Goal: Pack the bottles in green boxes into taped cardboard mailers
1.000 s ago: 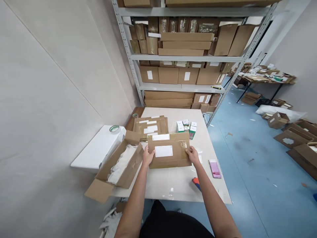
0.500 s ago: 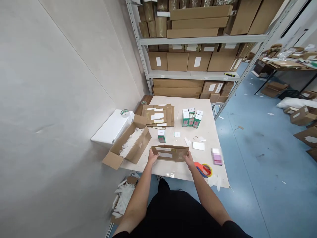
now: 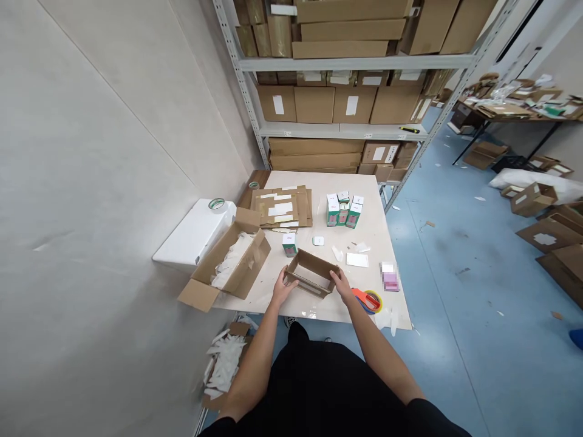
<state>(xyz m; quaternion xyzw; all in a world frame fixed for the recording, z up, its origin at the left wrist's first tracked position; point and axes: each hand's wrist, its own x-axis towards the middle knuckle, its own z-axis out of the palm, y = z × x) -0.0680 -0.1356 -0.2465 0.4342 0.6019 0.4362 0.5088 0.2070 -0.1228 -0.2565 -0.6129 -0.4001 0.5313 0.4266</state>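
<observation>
Just inside the front edge of the table (image 3: pixel 373 230), the left hand (image 3: pixel 283 286) and the right hand (image 3: pixel 340 284) are clamped on an open carton (image 3: pixel 304 281), one at each end. Its mouth faces up and it slants, right end nearer the body; whether it rests on the table is hard to tell. The walls look thin, so too hard a squeeze from the ends could bow or fold them, and an uneven push could skew the corners. If the carton swings away, its left end could nudge the small box (image 3: pixel 289 244) just beyond; the right forearm could knock the orange tool (image 3: pixel 363 297) beside it. Both arms reach forward and inward, palms facing each other across the carton, left thumb on the near wall. Farther out, flat cardboard (image 3: pixel 282 207) lies behind the small box, and green boxes (image 3: pixel 343 210) stand to the right.
</observation>
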